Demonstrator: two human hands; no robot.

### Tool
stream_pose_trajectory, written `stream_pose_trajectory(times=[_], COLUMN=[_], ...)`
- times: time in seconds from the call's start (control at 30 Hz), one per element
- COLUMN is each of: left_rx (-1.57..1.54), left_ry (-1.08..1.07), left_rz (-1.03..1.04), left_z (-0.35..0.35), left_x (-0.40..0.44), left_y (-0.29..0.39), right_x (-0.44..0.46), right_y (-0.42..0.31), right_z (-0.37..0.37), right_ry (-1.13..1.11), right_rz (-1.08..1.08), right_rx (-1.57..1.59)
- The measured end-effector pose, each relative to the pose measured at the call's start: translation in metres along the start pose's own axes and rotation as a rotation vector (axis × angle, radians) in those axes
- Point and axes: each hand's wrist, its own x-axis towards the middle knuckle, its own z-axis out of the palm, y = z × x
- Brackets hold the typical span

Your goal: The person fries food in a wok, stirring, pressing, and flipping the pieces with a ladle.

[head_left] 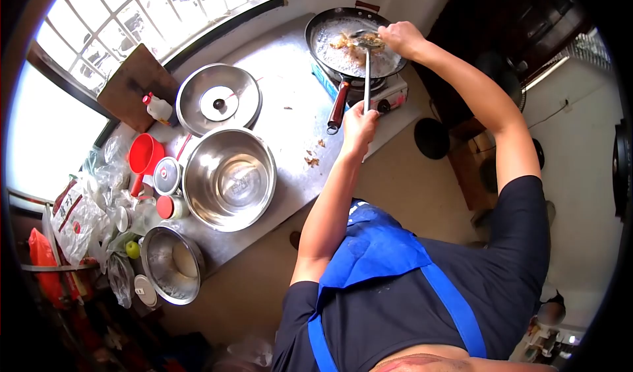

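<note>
My left hand (361,128) is wrapped round the long metal handle of a skimmer (367,75), whose head is over the wok. My right hand (401,39) is closed at the wok's right rim, close to the skimmer's head; what its fingers grip is too small to make out. Golden-brown pieces of food (343,42) lie at the skimmer's head, partly hidden by it. Bubbling, foamy liquid fills the black wok (312,50), which sits on a portable gas stove (390,96). Its wooden handle (339,105) points towards me, left of my left hand.
A large steel bowl (198,194), a steel lid (191,101), a red dipper (145,154), jars and plastic bags stand along the metal table (290,134). A smaller steel bowl (158,286) is near its front edge. Brown crumbs (312,161) lie on the tabletop. A cutting board (132,88) leans by the window.
</note>
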Motion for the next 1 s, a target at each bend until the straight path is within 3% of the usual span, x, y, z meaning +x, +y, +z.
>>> stream_pose_trajectory(times=[0.1, 0.3, 0.4, 0.47, 0.77, 0.83, 0.97, 1.0], left_rx=[0.104, 0.129, 0.205, 0.298, 0.448, 0.404, 0.420, 0.414], left_ry=[0.012, 0.076, 0.120, 0.164, 0.152, 0.140, 0.162, 0.142], left_rz=[0.024, 0.078, 0.127, 0.186, 0.235, 0.288, 0.314, 0.210], left_z=[0.001, 0.005, 0.002, 0.001, 0.012, 0.015, 0.012, 0.010], left_x=[0.005, 0.005, 0.007, 0.005, 0.004, 0.004, 0.016, 0.013], left_y=[-0.007, -0.020, -0.017, -0.014, -0.028, -0.030, -0.042, -0.039], right_x=[-0.001, 0.018, 0.023, 0.018, 0.033, 0.038, 0.033, 0.030], right_y=[-0.007, -0.005, -0.005, -0.011, -0.001, -0.001, 0.010, 0.016], right_z=[0.008, 0.031, 0.013, -0.009, 0.040, 0.035, 0.008, 0.003], right_ry=[0.018, -0.010, 0.137, 0.017, -0.032, -0.193, 0.090, 0.119], right_rz=[-0.114, -0.093, -0.029, -0.099, -0.215, -0.077, 0.085, 0.098], right_rx=[-0.060, -0.105, 0.013, -0.073, -0.169, -0.148, -0.007, 0.069])
